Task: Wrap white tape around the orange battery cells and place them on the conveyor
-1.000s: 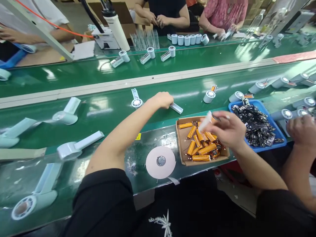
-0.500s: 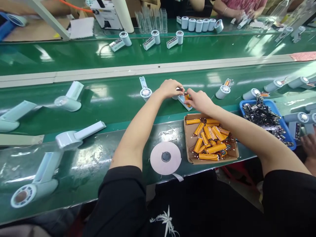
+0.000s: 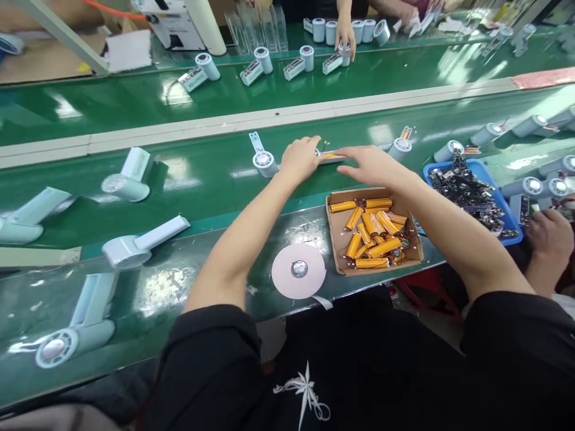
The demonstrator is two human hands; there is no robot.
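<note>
Pale-blue plastic trough (image 3: 331, 161) turned, orange cylindrical cell (image 3: 331, 156) held inside | right hand (image 3: 369, 163): pinch released | left hand (image 3: 300, 158): grip cannot be told

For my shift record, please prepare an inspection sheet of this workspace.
Surface: green belt, glossy
Work things: pale housing, orange inside; cardboard box of orange cylinders; blue bin of boards
Clutter: pale roll, one end loose
Grips: left grip at the housing, its hold hidden; right grip at its right end, thumb and forefinger apart
Cables: orange cable or hose, top left
Surroundings: co-worker's hand on a white device across the belt
</note>
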